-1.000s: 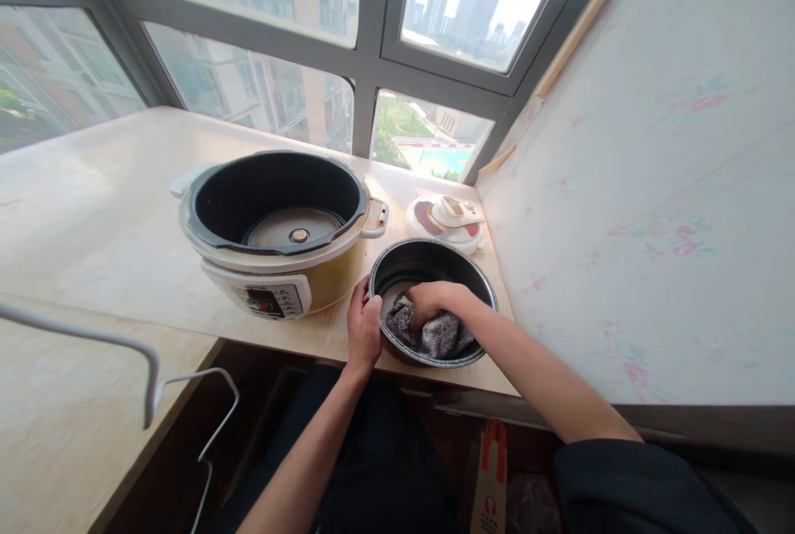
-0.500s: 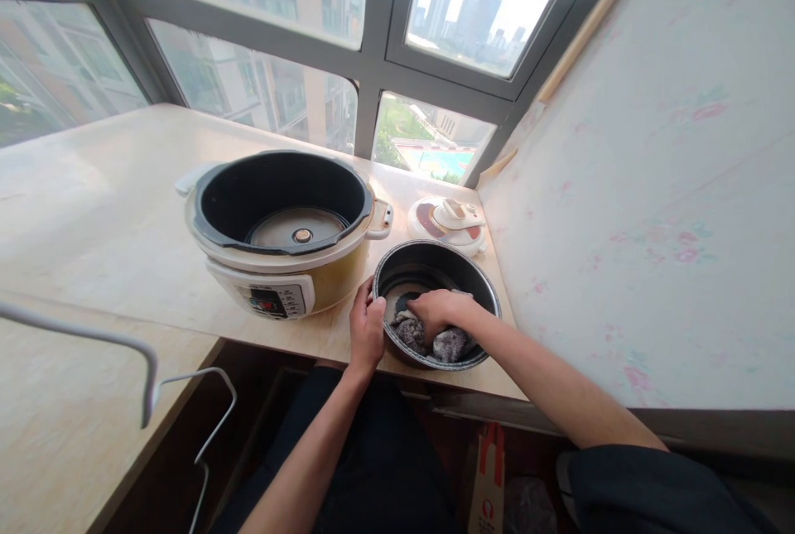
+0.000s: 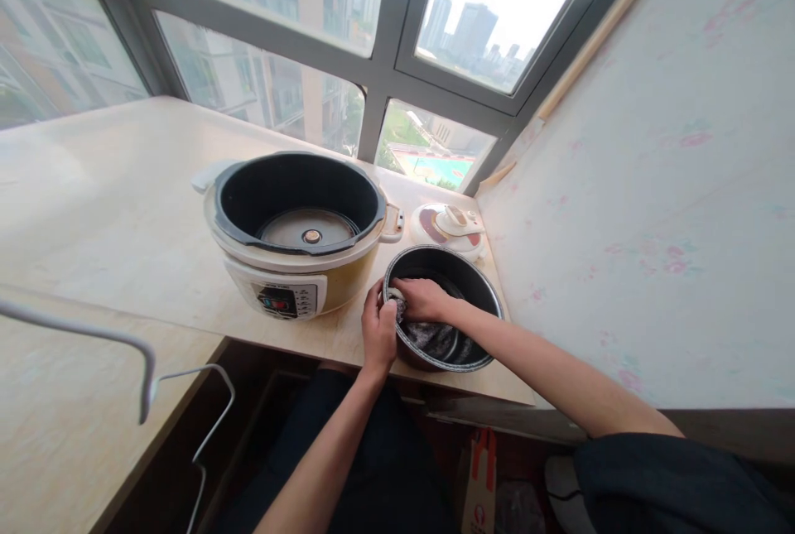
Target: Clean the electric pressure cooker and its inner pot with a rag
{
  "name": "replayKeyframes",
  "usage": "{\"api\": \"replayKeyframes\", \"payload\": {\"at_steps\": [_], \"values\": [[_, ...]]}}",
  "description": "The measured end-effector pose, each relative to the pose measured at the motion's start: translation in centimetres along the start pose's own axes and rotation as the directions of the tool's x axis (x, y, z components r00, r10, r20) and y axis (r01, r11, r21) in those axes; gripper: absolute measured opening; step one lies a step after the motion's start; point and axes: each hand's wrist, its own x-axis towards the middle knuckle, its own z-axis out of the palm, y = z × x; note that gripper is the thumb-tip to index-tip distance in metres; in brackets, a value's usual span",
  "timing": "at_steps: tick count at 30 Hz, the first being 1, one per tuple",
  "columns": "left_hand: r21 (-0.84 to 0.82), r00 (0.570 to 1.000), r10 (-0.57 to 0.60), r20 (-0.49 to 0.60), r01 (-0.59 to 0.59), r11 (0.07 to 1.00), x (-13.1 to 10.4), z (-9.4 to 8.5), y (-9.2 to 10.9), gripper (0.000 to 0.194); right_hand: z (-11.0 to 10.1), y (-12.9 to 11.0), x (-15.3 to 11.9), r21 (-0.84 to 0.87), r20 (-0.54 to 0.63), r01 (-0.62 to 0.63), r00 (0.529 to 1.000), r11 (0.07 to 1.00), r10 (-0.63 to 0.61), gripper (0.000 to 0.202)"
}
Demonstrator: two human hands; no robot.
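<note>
A dark inner pot [image 3: 469,269] stands at the counter's front edge. My left hand [image 3: 378,331] grips its left rim, thumb at the rim and fingers outside. Inside the pot, my right hand [image 3: 422,300] presses a grey patterned cloth [image 3: 435,337] against the left wall; its fingers are closed on part of the cloth. The rest of the cloth lies at the near side of the pot's floor. Left of the pot sits the white and gold cooker body [image 3: 351,273], open at the top, with a metal plate inside.
The cooker's lid [image 3: 448,229] lies behind the pot, near the papered wall [image 3: 652,228]. White wire hangers [image 3: 124,335] jut in at the lower left. Below the counter [image 3: 124,211] stands a paper bag [image 3: 480,484]. Windows line the back.
My right hand has moved left, from the pot's floor up to its left wall, taking part of the cloth along. My left hand still grips the rim. The view has shifted slightly.
</note>
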Motion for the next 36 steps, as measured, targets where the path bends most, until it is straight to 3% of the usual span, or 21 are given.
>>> {"api": "replayKeyframes", "payload": {"at_steps": [8, 15, 19, 21, 24, 26, 28, 31, 34, 36], "values": [[-0.001, 0.995, -0.009, 0.097, 0.009, 1.0, 0.5, -1.0, -0.5, 0.044, -1.5, 1.0, -0.4, -0.179, -0.069, -0.248, 0.968, 0.952, 0.24, 0.046], [0.042, 0.996, 0.0, 0.089, -0.004, 0.999, 0.3, -0.8, 0.4, 0.045, -3.3, 1.7, -2.1, -0.264, -0.02, -0.393, 0.915, 0.881, 0.402, 0.036], [0.021, 1.0, 0.015, 0.006, -0.016, 1.0, -0.1, -0.2, 0.3, 0.042, -5.2, 1.5, -3.5, -0.294, 0.128, -0.396, 0.886, 0.87, 0.446, 0.031], [-0.002, 1.0, 0.011, -0.023, -0.011, 1.0, -0.2, 0.0, 0.2, 0.041, -6.3, 1.5, -4.1, -0.296, 0.267, -0.361, 0.857, 0.884, 0.44, 0.032], [-0.036, 0.998, 0.012, -0.065, -0.014, 0.999, -0.3, 0.3, 0.1, 0.04, -7.4, 1.8, -4.7, -0.186, 0.545, -0.263, 0.774, 0.947, 0.322, 0.046], [-0.049, 0.996, 0.015, -0.083, -0.019, 0.999, -0.2, 0.4, 0.0, 0.038, -7.5, 1.8, -5.1, -0.061, 0.641, -0.225, 0.738, 0.972, 0.212, 0.049], [-0.05, 0.996, 0.01, -0.089, -0.014, 0.999, -0.2, 0.5, -0.1, 0.038, -6.9, 1.7, -5.2, 0.042, 0.63, -0.229, 0.762, 0.972, 0.153, 0.047], [-0.046, 0.996, -0.002, -0.092, -0.002, 0.999, -0.1, 0.6, -0.1, 0.037, -5.2, 1.2, -4.9, 0.26, 0.508, -0.242, 0.858, 0.935, 0.081, 0.044], [-0.042, 0.996, -0.01, -0.092, 0.006, 0.999, -0.1, 0.6, 0.0, 0.035, -3.0, 0.3, -3.7, 0.555, 0.28, -0.18, 0.96, 0.812, 0.021, 0.033], [-0.021, 0.996, -0.007, -0.087, 0.005, 1.0, -0.1, 0.5, 0.3, 0.035, -1.6, -0.2, -2.6, 0.719, 0.153, -0.173, 0.984, 0.674, 0.09, 0.028]]}}
